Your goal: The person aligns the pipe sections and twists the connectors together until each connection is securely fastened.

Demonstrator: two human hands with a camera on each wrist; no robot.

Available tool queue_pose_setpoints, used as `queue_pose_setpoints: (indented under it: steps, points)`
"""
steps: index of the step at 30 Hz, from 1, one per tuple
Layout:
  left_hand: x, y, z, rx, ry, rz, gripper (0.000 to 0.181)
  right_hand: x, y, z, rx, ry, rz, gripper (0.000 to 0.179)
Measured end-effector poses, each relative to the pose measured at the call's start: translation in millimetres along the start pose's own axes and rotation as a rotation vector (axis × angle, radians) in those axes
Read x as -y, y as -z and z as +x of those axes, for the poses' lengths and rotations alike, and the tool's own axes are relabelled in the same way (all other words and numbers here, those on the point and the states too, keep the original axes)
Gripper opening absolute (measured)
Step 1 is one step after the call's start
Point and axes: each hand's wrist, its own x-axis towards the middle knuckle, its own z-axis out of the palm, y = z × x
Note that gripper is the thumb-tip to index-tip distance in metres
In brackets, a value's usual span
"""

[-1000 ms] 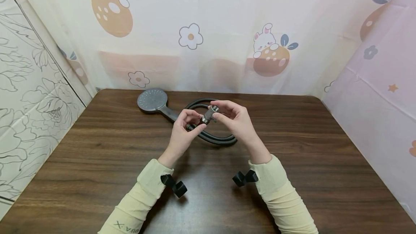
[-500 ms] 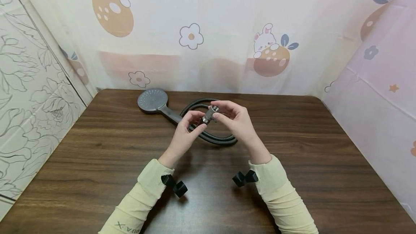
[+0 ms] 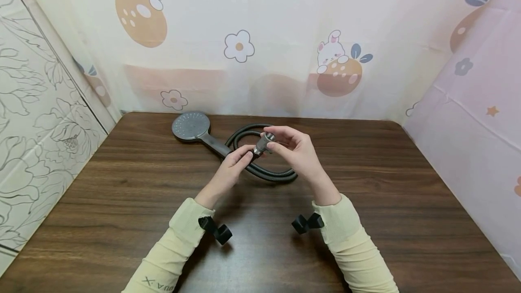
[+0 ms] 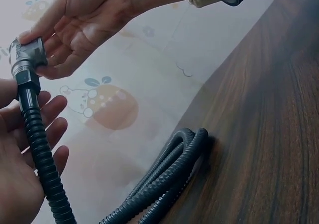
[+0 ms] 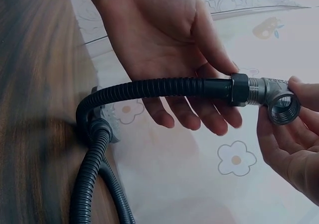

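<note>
My left hand [image 3: 228, 173] holds the black hex nut [image 5: 240, 89] at the end of a ribbed shower hose [image 5: 149, 88]. The thumb rests on the nut while the fingers lie loosely behind the hose. Between thumb and fingers, my right hand [image 3: 299, 153] pinches a silvery metal tee fitting [image 5: 279, 97] with a threaded opening. The nut meets the fitting's threaded end, and some thread shows between them. A grey shower head [image 3: 191, 125] lies on the table at left, its handle passing near the left hand.
Coils of the hose [image 3: 272, 175] rest on the brown wooden table [image 3: 366, 220], behind and below the hands. A patterned curtain [image 3: 285, 35] hangs along the back edge. Black camera mounts [image 3: 215, 229] sit at both wrists.
My left hand has shifted its fingers round the nut, from more curled to straighter, with its wrist slightly lower. The right hand and the fitting stay in place.
</note>
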Motion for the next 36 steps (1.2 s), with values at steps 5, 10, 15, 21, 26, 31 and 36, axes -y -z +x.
queue_pose_setpoints:
  steps: [5, 10, 15, 21, 26, 31, 36]
  points:
    - [-0.8, 2.9, -0.6, 0.001, 0.016, -0.010, 0.030, 0.9, -0.6, -0.1, 0.010, 0.004, 0.008, 0.032]
    - [-2.0, 4.7, -1.7, -0.015, 0.049, -0.001, 0.029, 2.2, -0.9, -0.9, 0.012, -0.007, 0.006, 0.032]
    - [-0.6, 4.9, -2.4, -0.061, 0.054, 0.052, 0.026, 3.4, -0.7, -1.8, 0.021, -0.015, 0.001, 0.032]
    - [-4.7, 1.3, -3.7, -0.126, 0.039, 0.110, 0.023, 4.6, -0.6, -2.0, 0.040, 0.009, -0.005, 0.030]
    - [-29.5, -4.9, -6.8, -0.151, 0.068, 0.134, 0.021, 3.2, -1.3, -1.5, 0.040, 0.029, -0.009, 0.029]
    - [-34.2, -5.9, -7.0, -0.151, 0.070, 0.145, 0.021, 1.4, -1.4, -1.7, 0.032, 0.024, -0.014, 0.029]
    - [-16.0, -1.5, -4.2, -0.140, 0.079, 0.122, 0.021, 0.9, -1.2, -2.0, 0.036, 0.018, -0.006, 0.028]
